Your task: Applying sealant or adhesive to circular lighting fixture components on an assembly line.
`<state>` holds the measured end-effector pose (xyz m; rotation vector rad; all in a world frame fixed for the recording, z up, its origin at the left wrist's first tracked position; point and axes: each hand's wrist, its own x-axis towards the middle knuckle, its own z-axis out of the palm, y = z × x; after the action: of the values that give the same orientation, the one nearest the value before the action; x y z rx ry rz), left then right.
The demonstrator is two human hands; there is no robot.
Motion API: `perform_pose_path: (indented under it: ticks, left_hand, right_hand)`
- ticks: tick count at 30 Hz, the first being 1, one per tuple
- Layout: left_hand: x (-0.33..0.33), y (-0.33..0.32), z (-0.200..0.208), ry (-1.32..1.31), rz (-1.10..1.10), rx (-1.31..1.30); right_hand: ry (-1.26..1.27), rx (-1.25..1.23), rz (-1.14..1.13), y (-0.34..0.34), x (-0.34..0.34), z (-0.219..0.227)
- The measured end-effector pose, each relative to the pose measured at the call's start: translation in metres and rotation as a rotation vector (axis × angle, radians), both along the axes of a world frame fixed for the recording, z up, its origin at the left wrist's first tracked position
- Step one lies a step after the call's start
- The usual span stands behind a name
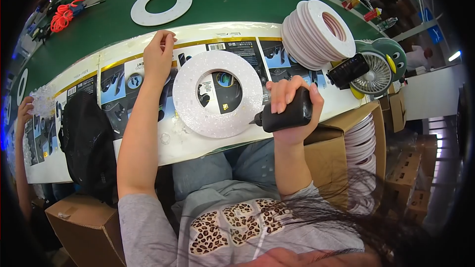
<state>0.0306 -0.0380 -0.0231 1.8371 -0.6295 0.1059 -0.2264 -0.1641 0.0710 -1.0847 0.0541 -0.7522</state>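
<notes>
A flat white speckled ring lies in front of me on the printed sheets. My right hand is wrapped round a black squeeze bottle. The bottle lies tilted on its side, its narrow nozzle pointing left at the ring's lower right edge. Whether the nozzle tip touches the ring I cannot tell. Beyond the ring's upper left side is my left hand, raised above the table. Its fingers are loosely curled in toward the thumb, and nothing shows in them.
Stacked white rings stand at the back right, beside a small fan and a black object. Another ring lies on the green surface. A carton of rings stands right, a black bag left. Another person's hand holds clear plastic.
</notes>
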Motion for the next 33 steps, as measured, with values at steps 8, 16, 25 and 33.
perform_pose_path:
  ticks: [8, 16, 25, 33]
  left_hand:
    - [0.001, -0.001, -0.001, 0.023, 0.001, -0.023]
    - [0.0, 0.0, -0.002, 0.035, -0.01, -0.028]
    - [0.001, -0.001, 0.001, 0.048, -0.006, -0.009]
    - [0.0, 0.0, -0.001, 0.044, -0.018, -0.025]
  right_hand:
    - [-0.051, -0.006, -0.019, -0.013, 0.001, -0.003]
    - [-0.033, -0.025, 0.007, -0.011, 0.001, -0.004]
    - [-0.034, -0.037, 0.006, -0.013, 0.004, -0.005]
    - [-0.025, -0.026, -0.01, -0.012, 0.003, -0.006]
